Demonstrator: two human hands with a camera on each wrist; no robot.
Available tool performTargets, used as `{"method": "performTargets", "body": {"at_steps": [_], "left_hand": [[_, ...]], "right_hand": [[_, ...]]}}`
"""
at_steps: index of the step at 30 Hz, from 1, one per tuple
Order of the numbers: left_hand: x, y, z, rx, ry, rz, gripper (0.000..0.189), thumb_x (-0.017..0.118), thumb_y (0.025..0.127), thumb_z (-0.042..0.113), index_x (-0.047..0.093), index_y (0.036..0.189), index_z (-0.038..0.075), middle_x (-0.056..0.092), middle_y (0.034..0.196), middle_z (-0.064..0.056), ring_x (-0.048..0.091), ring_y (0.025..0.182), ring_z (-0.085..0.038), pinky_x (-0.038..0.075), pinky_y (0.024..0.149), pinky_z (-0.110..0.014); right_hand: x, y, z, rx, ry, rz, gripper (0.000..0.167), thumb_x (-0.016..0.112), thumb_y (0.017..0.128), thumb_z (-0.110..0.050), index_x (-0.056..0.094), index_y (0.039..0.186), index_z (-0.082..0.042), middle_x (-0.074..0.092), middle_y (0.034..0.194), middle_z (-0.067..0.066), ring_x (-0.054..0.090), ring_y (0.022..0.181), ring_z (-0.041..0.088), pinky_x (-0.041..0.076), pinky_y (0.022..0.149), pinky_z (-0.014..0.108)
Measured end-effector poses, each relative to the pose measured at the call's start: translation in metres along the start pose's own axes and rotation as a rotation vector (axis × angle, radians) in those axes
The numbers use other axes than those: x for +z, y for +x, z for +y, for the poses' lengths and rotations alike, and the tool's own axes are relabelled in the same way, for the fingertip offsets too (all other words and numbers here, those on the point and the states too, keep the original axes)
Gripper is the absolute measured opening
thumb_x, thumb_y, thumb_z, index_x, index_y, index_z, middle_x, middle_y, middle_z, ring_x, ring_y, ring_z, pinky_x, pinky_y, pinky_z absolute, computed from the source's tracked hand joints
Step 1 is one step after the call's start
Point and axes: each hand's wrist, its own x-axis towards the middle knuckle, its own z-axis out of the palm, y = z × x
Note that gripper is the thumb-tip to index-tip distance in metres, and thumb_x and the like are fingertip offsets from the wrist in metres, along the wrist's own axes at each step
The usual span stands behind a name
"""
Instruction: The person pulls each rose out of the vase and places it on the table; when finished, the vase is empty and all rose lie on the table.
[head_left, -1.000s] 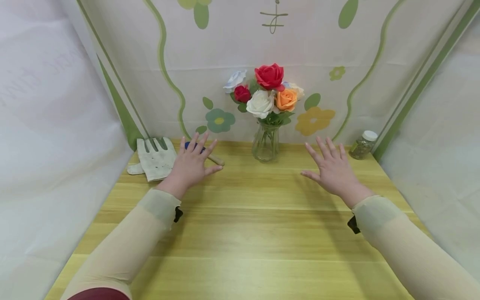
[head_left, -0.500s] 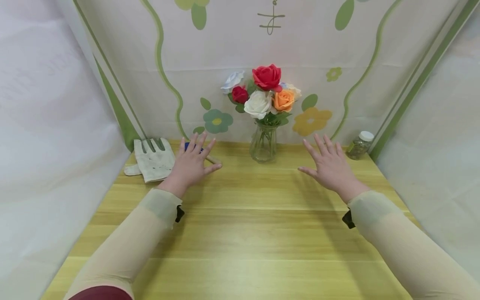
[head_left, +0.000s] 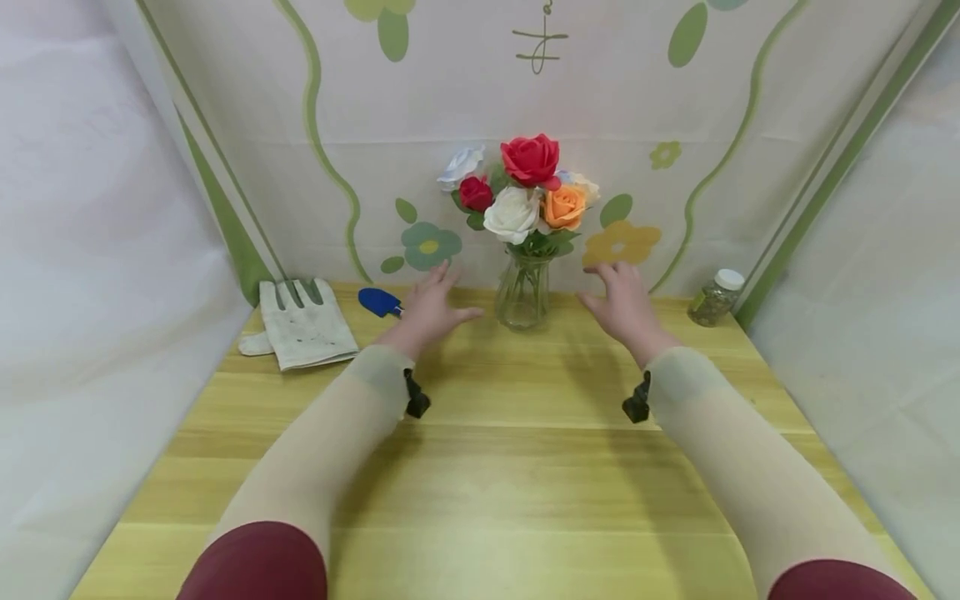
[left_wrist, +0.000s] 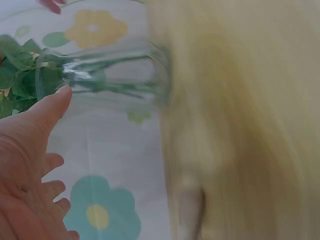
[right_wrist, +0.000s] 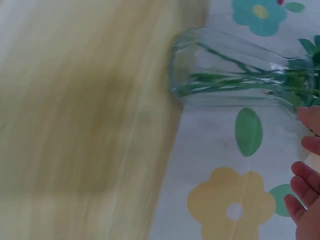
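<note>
A clear glass vase (head_left: pixel 522 293) stands upright at the back of the table, holding red, white, orange and pale blue roses (head_left: pixel 529 160). To its left, my left hand (head_left: pixel 429 310) hovers with the thumb pointing at the glass and the fingers loosely spread. My right hand (head_left: pixel 624 307) is on the vase's other side, fingers slightly bent and thumb toward it. Both hands appear apart from the vase and hold nothing. In the left wrist view the thumb (left_wrist: pixel 52 107) overlaps the neck of the vase. Several fingertips (right_wrist: pixel 305 185) of the right hand show in the right wrist view.
A white work glove (head_left: pixel 307 329) lies at the back left. Beside it is a small trowel with a blue blade (head_left: pixel 378 302), its handle hidden by my left hand in the head view. A white-lidded jar (head_left: pixel 716 298) stands at the back right, before the printed cloth wall (head_left: pixel 585 92).
Both hands have moved inward toward the vase, the left going right and the right going left. Their fingers are less spread. The trowel's blue blade is now uncovered.
</note>
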Motion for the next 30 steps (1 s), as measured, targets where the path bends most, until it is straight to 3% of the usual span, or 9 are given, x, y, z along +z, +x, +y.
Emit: {"method": "performTargets", "body": {"at_steps": [5, 11, 15, 18, 22, 25, 30], "left_hand": [[0.013, 0.029, 0.022, -0.034, -0.123, -0.015, 0.100, 0.077, 0.081, 0.054, 0.026, 0.157, 0.012, 0.017, 0.163, -0.009, 0.018, 0.147, -0.030, 0.005, 0.117, -0.053], [0.026, 0.045, 0.040, -0.064, -0.272, -0.016, 0.098, 0.080, 0.080, 0.049, 0.031, 0.153, 0.008, 0.035, 0.156, -0.010, 0.033, 0.140, -0.030, 0.015, 0.116, -0.052], [0.033, 0.056, 0.048, -0.105, -0.505, -0.041, 0.095, 0.081, 0.081, 0.044, 0.029, 0.152, 0.007, 0.038, 0.153, -0.015, 0.036, 0.138, -0.032, 0.029, 0.112, -0.047], [0.037, 0.065, 0.053, -0.120, -0.694, -0.048, 0.088, 0.080, 0.085, 0.035, 0.028, 0.151, 0.006, 0.033, 0.154, -0.016, 0.033, 0.140, -0.031, 0.034, 0.111, -0.043], [0.035, 0.072, 0.066, -0.061, -0.869, -0.001, 0.078, 0.078, 0.086, 0.017, 0.033, 0.149, 0.006, 0.039, 0.151, -0.013, 0.034, 0.140, -0.027, 0.033, 0.111, -0.040], [0.037, 0.077, 0.076, -0.046, -0.902, 0.056, 0.075, 0.078, 0.086, 0.012, 0.036, 0.147, 0.006, 0.045, 0.146, -0.011, 0.040, 0.136, -0.024, 0.037, 0.108, -0.037], [0.052, 0.090, 0.077, -0.087, -0.783, 0.116, 0.074, 0.080, 0.086, 0.019, 0.036, 0.145, 0.010, 0.048, 0.144, -0.009, 0.043, 0.133, -0.023, 0.039, 0.106, -0.034]], "right_hand": [[0.001, 0.025, -0.018, 0.075, 0.172, 0.066, 0.036, 0.066, 0.096, -0.026, 0.060, 0.122, -0.002, 0.050, 0.123, 0.020, 0.042, 0.117, 0.038, 0.038, 0.096, 0.053], [0.011, 0.045, -0.034, 0.124, 0.336, 0.094, 0.031, 0.068, 0.093, -0.021, 0.063, 0.114, 0.002, 0.057, 0.117, 0.019, 0.050, 0.112, 0.035, 0.041, 0.096, 0.047], [0.019, 0.052, -0.040, 0.194, 0.458, 0.080, 0.024, 0.069, 0.093, -0.019, 0.064, 0.108, -0.002, 0.060, 0.110, 0.014, 0.053, 0.104, 0.029, 0.047, 0.086, 0.043], [0.022, 0.056, -0.044, 0.238, 0.514, 0.081, 0.019, 0.067, 0.093, -0.018, 0.064, 0.105, -0.004, 0.060, 0.104, 0.011, 0.053, 0.095, 0.025, 0.047, 0.075, 0.039], [0.025, 0.059, -0.049, 0.250, 0.534, 0.120, 0.015, 0.064, 0.093, -0.014, 0.065, 0.102, -0.002, 0.061, 0.098, 0.012, 0.054, 0.087, 0.023, 0.046, 0.070, 0.035], [0.028, 0.062, -0.050, 0.256, 0.523, 0.160, 0.015, 0.062, 0.093, -0.013, 0.065, 0.101, 0.000, 0.061, 0.096, 0.012, 0.054, 0.085, 0.023, 0.045, 0.069, 0.033], [0.030, 0.066, -0.050, 0.261, 0.554, 0.247, 0.012, 0.059, 0.095, -0.010, 0.064, 0.099, 0.000, 0.060, 0.092, 0.011, 0.054, 0.083, 0.021, 0.044, 0.069, 0.032]]}}
